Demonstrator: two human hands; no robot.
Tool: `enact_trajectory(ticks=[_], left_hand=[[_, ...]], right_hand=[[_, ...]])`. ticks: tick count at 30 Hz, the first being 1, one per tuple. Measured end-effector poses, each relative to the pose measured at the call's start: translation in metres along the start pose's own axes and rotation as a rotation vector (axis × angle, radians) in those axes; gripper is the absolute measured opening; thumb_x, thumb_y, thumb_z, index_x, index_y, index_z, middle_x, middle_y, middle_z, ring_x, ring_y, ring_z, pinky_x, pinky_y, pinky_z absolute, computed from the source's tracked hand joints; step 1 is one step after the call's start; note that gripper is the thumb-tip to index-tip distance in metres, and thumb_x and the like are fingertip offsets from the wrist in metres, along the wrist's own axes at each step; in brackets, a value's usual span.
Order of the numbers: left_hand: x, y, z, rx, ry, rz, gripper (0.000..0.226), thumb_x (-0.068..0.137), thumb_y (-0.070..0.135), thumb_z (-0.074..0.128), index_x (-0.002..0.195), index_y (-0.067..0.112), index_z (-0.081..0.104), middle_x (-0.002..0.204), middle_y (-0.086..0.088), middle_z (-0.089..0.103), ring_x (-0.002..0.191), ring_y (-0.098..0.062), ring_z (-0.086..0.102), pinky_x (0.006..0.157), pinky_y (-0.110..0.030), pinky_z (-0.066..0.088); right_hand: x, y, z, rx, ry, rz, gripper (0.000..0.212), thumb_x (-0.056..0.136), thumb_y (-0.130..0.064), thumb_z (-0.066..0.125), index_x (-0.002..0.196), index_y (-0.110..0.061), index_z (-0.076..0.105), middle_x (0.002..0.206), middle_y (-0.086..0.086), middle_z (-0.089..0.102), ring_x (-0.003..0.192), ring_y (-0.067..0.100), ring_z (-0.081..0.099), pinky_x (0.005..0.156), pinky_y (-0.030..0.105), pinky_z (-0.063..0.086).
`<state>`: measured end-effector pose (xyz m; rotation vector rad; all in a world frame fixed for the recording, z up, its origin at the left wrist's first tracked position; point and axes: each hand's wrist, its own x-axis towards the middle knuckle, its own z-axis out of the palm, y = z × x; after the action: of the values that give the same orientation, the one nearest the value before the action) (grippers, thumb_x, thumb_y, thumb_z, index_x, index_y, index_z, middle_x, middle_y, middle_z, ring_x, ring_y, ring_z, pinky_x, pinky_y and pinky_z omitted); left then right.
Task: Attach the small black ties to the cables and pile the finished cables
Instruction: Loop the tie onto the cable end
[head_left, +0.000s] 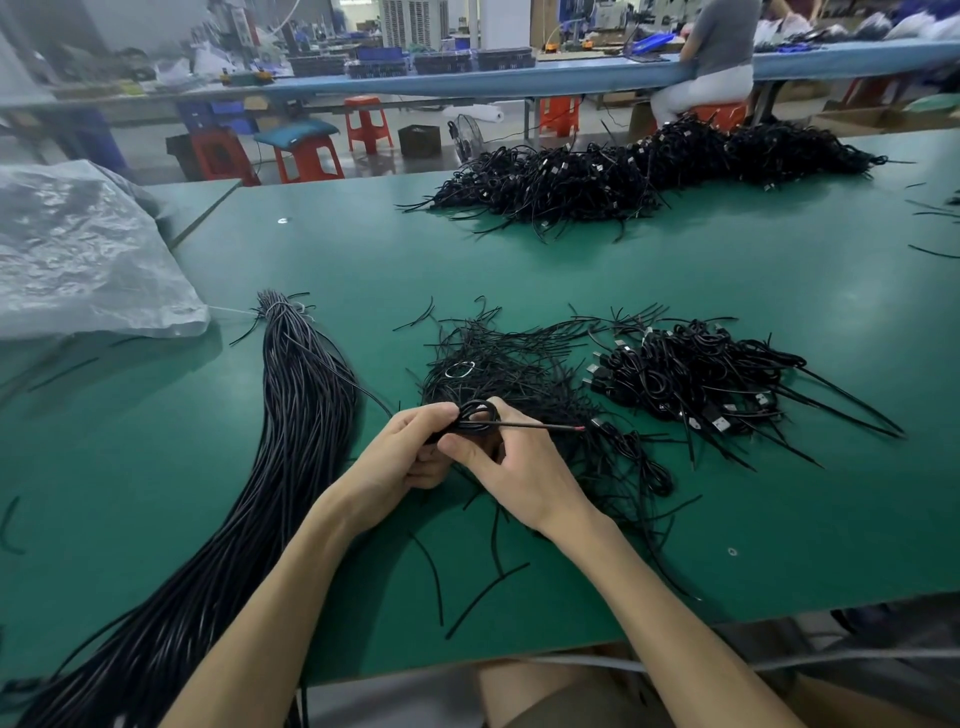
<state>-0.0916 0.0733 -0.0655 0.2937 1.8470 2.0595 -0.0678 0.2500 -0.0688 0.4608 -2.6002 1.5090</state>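
Hands: two, meeting above the near middle of the green worktop (571, 270).
Left hand (410, 452): fingers curled round one small coiled cable (478, 415), gripping it from the left.
Right hand (514, 467): thumb and forefinger pinch the same coil from below and the right.
Strand (540, 427): one straight black piece with a reddish tip juts right from the coil; tie or cable end, cannot tell.
Stray ties (431, 571): a few lie singly near the front edge.
Long cable bundle (291, 426): one, left of the hands, bound with a pale band at its far end.
Loose ties heap (519, 358): one, just behind the hands, one pale ring (460, 370) lying on it.
Finished cable piles: two; the small pile (701, 379) right of the heap, the large pile (649, 166) at the far edge.
Plastic bag (78, 249): one, far left.
Red stools (306, 156): at least five beyond the worktop.
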Motion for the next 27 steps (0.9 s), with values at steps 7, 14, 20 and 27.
enact_trajectory(ticks=[7,14,20,27], left_hand=[[-0.0009,0.0013,0.0014,0.033,0.002,0.025,0.042,0.094,0.046,0.061,0.065,0.025,0.040,0.060,0.005,0.021,0.051,-0.014,0.017,0.046,-0.024,0.018],[-0.0009,0.0011,0.0012,0.081,-0.072,0.050,0.039,0.100,0.047,0.060,0.071,0.024,0.045,0.066,0.003,0.025,0.054,-0.015,0.018,0.048,-0.022,0.022],[-0.0012,0.0006,0.0005,0.056,-0.122,0.038,0.025,0.097,0.048,0.063,0.090,0.023,0.065,0.066,0.007,0.031,0.055,-0.010,0.023,0.049,-0.019,0.026],[-0.0021,0.0025,0.0035,0.030,-0.070,0.033,0.029,0.101,0.043,0.056,0.077,0.027,0.061,0.069,0.002,0.027,0.058,-0.014,0.020,0.050,-0.023,0.020]], right_hand=[[-0.0003,0.0009,0.0011,0.005,0.031,0.003,0.066,0.080,-0.087,0.048,0.118,-0.032,0.050,0.108,-0.014,0.060,0.093,-0.001,0.058,0.081,0.034,0.053],[0.0048,0.0057,0.0003,0.128,0.076,-0.061,0.066,0.089,-0.071,0.059,0.147,-0.046,0.041,0.129,-0.022,0.051,0.123,-0.001,0.050,0.093,0.027,0.048],[0.0042,0.0041,-0.0004,0.124,0.081,-0.145,0.043,0.092,-0.055,0.068,0.131,-0.038,0.063,0.123,-0.018,0.057,0.122,0.006,0.057,0.102,0.029,0.049],[0.0035,0.0041,-0.0007,0.077,0.102,-0.106,0.029,0.095,-0.041,0.070,0.116,-0.021,0.068,0.114,-0.009,0.060,0.108,0.001,0.058,0.091,0.019,0.048]])
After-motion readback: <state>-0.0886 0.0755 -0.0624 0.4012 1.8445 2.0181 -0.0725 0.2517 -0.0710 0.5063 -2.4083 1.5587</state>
